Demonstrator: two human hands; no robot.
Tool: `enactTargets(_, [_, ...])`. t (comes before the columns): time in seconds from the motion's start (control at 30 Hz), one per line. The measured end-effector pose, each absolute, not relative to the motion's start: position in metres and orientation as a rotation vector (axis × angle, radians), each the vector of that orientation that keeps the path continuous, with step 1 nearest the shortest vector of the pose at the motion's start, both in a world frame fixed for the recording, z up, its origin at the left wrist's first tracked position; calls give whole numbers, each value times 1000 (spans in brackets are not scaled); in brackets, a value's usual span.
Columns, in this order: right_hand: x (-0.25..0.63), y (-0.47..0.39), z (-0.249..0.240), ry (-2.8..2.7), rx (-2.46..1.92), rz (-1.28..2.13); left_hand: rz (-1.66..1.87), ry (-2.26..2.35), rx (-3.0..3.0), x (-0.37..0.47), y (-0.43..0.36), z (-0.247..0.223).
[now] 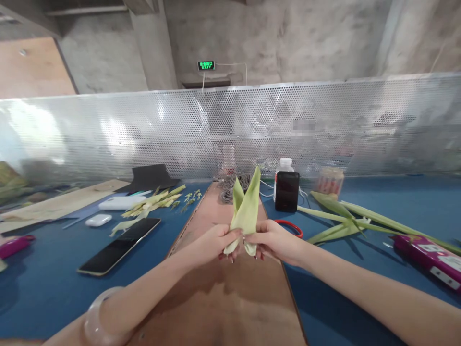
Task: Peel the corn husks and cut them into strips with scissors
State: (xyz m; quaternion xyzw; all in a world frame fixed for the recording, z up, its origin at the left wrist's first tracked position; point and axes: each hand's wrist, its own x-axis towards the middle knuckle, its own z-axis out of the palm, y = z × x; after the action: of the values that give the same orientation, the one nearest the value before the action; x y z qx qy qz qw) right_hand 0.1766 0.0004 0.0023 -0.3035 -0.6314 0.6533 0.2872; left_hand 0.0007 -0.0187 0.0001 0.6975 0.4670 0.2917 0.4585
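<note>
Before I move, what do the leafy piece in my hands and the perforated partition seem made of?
The leafy piece: plant leaf, probably corn husk, matte, pale green with tapering points.
The perforated partition: likely metal sheet, shiny, judging by its silvery glare.

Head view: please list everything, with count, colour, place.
Held leaf: count unclear, pale green, centre
Long leaves: several, green, right
Leaf strips: several, yellowish, left
Phone: 1, black, left
Device: 1, black, right
Bottle: 1, white cap, behind device
Jar: 1, reddish, right
Loop: 1, red, right
Packet: 1, magenta, right
Object: 1, magenta, left
Small case: 1, white, left
Slab: 1, white, left
Cord: heap, grey, centre
Sheets: 2, black and beige, left
Board: 1, brown, centre
Table: 1, blue, beneath
Partition: 1, silver, behind
Exit sign: 1, green, top
Bracelet: 1, whitish, left arm
Left hand, right hand: 2, bare, centre
</note>
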Motion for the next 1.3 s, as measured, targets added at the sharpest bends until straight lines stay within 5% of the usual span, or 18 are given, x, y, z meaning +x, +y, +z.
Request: enactTargets(1.3, [174, -1, 0, -1808, -848, 1629, 731, 1237, 2018, 0, -26, 7])
